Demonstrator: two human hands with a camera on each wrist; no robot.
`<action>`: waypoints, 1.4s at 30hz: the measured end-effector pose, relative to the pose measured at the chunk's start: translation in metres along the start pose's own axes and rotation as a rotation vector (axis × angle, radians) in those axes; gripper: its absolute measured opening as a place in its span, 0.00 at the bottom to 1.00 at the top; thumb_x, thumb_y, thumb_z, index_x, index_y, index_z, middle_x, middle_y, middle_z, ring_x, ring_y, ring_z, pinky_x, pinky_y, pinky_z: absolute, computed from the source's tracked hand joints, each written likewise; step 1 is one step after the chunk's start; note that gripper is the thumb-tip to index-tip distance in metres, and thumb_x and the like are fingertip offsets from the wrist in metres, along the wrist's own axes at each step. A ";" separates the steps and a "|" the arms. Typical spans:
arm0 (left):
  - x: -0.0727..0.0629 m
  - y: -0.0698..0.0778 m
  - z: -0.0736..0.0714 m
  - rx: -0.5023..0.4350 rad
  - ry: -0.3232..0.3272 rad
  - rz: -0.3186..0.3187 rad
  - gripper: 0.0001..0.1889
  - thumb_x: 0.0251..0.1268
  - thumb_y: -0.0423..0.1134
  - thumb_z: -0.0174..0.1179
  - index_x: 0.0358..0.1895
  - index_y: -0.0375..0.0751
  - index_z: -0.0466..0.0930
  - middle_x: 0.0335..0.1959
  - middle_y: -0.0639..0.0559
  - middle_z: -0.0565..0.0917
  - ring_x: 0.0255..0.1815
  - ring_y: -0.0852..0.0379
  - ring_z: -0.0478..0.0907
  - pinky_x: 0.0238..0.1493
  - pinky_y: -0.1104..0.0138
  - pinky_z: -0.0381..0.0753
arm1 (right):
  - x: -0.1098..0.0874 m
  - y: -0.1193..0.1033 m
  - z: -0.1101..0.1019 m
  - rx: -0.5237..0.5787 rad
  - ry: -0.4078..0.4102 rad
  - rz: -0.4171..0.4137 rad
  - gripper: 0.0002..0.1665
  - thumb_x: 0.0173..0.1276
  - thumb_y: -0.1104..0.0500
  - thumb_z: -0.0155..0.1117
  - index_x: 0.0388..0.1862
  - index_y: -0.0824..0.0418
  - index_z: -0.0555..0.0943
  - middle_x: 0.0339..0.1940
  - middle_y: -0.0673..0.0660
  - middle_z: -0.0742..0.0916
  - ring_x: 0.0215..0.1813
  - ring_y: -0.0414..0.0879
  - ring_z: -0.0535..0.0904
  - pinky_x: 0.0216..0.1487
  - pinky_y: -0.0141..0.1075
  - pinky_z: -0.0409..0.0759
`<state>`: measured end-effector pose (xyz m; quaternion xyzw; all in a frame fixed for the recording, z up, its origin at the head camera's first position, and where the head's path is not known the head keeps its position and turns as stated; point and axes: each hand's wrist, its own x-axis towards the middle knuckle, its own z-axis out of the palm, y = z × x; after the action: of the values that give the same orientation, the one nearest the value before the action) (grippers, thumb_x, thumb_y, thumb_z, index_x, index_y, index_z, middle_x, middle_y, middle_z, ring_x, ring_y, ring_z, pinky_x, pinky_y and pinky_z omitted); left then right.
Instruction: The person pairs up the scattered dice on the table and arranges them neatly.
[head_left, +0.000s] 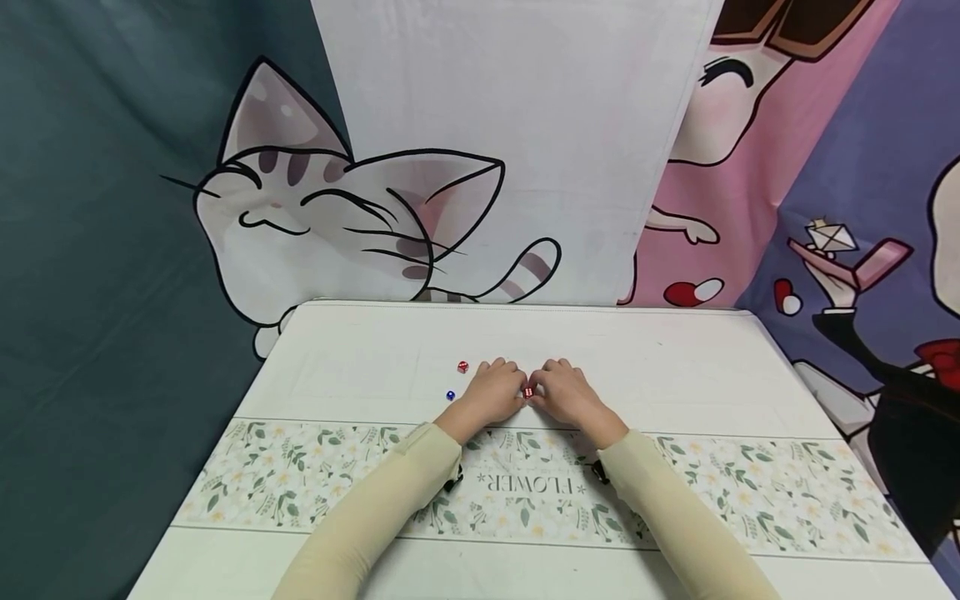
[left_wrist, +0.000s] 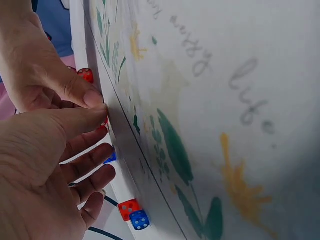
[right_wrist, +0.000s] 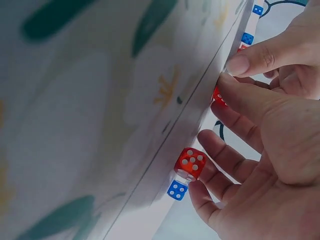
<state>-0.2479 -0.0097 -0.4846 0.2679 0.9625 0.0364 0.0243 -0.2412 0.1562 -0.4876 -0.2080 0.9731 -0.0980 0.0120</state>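
Note:
Close together over the white table, my left hand [head_left: 495,393] and right hand [head_left: 566,395] meet at a red die [head_left: 528,392] with white pips. In the right wrist view, the right thumb and index finger pinch this red die [right_wrist: 218,97]. The left thumb and index finger close on it from the other side, covering much of it in the left wrist view. Another red die [right_wrist: 190,162] and a blue die [right_wrist: 177,190] lie by the right hand's curled lower fingers, hidden from the head view.
Left of the left hand lie a red die [head_left: 462,367] and a smaller blue die [head_left: 451,396]. Another blue die [left_wrist: 111,158] shows behind the left fingers. A floral strip [head_left: 337,475] crosses the table [head_left: 360,350] under the forearms. Cartoon-printed cloth [head_left: 525,167] hangs behind.

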 end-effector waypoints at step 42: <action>-0.056 0.009 0.003 0.028 0.056 0.031 0.09 0.66 0.46 0.63 0.41 0.46 0.84 0.41 0.53 0.81 0.39 0.53 0.73 0.41 0.58 0.77 | -0.036 -0.033 0.003 0.006 -0.043 -0.100 0.13 0.66 0.48 0.73 0.42 0.54 0.85 0.42 0.53 0.81 0.43 0.49 0.74 0.46 0.46 0.75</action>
<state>-0.1946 -0.0306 -0.4850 0.2818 0.9589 0.0306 -0.0072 -0.1944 0.1406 -0.4842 -0.2584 0.9607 -0.0970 0.0286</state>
